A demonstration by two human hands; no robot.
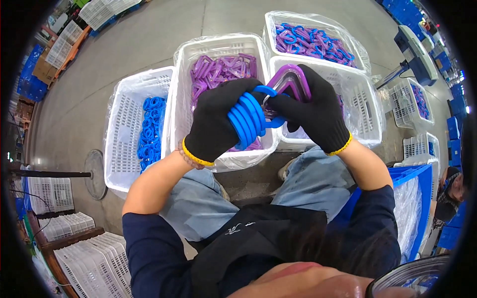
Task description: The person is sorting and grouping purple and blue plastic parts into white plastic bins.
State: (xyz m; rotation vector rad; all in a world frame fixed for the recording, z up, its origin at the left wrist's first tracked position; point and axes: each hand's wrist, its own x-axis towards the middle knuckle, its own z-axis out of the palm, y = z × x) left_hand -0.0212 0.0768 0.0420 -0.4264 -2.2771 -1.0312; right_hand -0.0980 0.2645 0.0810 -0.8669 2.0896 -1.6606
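Apparently, blue rings (pixel 244 121) clasped in left hand (pixel 214 118) are being linked to purple triangle (pixel 300 80) pinched in right hand (pixel 320 107); alignment is being required next.

The rings (pixel 247 120) are bright blue, the triangle (pixel 289 72) purple, the gloves (pixel 323 111) black with yellow cuffs (pixel 341 145), the baskets (pixel 120 134) white with a grid pattern, the jeans (pixel 317 185) pale blue.

Over the purple-filled white basket (pixel 223 46), the gloved left hand (pixel 213 115) holds stacked blue rings (pixel 246 121); just right of that basket, the gloved right hand (pixel 322 109) grips a purple triangular piece (pixel 289 73).
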